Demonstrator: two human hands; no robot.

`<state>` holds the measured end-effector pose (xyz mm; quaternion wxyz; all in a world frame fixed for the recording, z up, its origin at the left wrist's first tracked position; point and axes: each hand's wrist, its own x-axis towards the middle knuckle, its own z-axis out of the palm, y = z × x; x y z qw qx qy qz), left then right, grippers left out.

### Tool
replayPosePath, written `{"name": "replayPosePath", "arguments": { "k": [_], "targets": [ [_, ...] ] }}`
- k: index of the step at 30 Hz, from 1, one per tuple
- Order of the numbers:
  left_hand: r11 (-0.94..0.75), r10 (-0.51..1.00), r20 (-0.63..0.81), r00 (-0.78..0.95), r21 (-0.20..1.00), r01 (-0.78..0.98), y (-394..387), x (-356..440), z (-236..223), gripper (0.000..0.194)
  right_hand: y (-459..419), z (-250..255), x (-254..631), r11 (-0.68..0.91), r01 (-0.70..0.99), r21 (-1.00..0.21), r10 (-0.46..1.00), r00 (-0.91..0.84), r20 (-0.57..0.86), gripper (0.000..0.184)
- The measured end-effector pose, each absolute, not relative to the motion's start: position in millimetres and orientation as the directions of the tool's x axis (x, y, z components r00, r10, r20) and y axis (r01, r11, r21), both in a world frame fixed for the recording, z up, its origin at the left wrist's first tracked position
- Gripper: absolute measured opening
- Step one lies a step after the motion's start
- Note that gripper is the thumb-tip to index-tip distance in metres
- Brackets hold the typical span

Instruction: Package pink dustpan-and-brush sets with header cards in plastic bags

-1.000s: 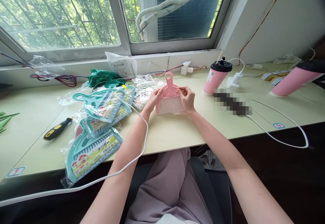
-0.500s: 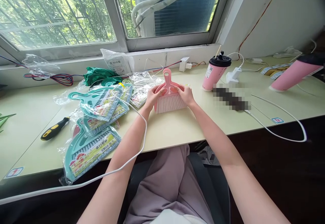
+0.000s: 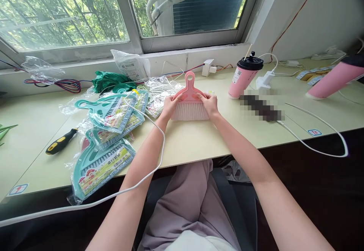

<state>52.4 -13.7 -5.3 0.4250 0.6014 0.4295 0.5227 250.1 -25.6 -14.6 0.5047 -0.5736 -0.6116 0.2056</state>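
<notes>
From the head view, one pink hand brush (image 3: 189,98) is between the two hands, near the middle of the table (image 3: 182,145), its looped handle pointing toward the window (image 3: 136,23) and its pale bristles toward the person. The left hand (image 3: 170,106) grasps its left end and the right hand (image 3: 209,105) its right end, both with thumbs over the top face. Whether the brush touches the tabletop cannot be told.

Left of the left hand is an overlapping pile of turquoise brush-and-dustpan sets (image 3: 104,167) in clear wrappers; at least three can be counted, the overlap hiding any exact number. One yellow-and-black screwdriver (image 3: 61,141) lies just beyond the pile, and one crumpled green plastic bag (image 3: 109,81) sits behind it. One white cable (image 3: 136,184) crosses over the left forearm.

To the right of the right hand are two pink cups (image 3: 243,79) with black lids, well apart: the nearer has one straw, the other is partly cut off by the frame edge. Two blue-edged stickers (image 3: 314,132) mark the table's front edge, one on each side.
</notes>
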Motion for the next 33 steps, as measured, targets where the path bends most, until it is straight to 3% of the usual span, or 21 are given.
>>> {"name": "replayPosePath", "arguments": {
  "k": [10,23,29,33],
  "targets": [
    [-0.264,0.958,0.282,-0.046,0.936,0.232,-17.1,61.3,-1.9,0.050,-30.5,-8.2,251.1,0.179,0.433,-0.884,0.903,0.284,0.322,0.052],
    [-0.211,0.977,0.210,0.024,0.977,0.036,-15.1,57.2,-4.7,0.047,-27.3,-12.7,250.5,0.121,0.420,-0.900,0.908,0.319,0.271,0.050],
    [-0.217,0.976,0.215,0.029,0.973,0.074,-21.1,54.4,7.9,0.050,-35.0,-5.1,246.9,0.166,0.353,-0.921,0.904,0.318,0.285,0.052],
    [-0.268,0.963,0.267,0.023,0.958,0.105,-25.0,51.5,12.1,0.051,-40.4,9.3,252.8,0.167,0.447,-0.879,0.917,0.257,0.305,0.048]
  ]
}}
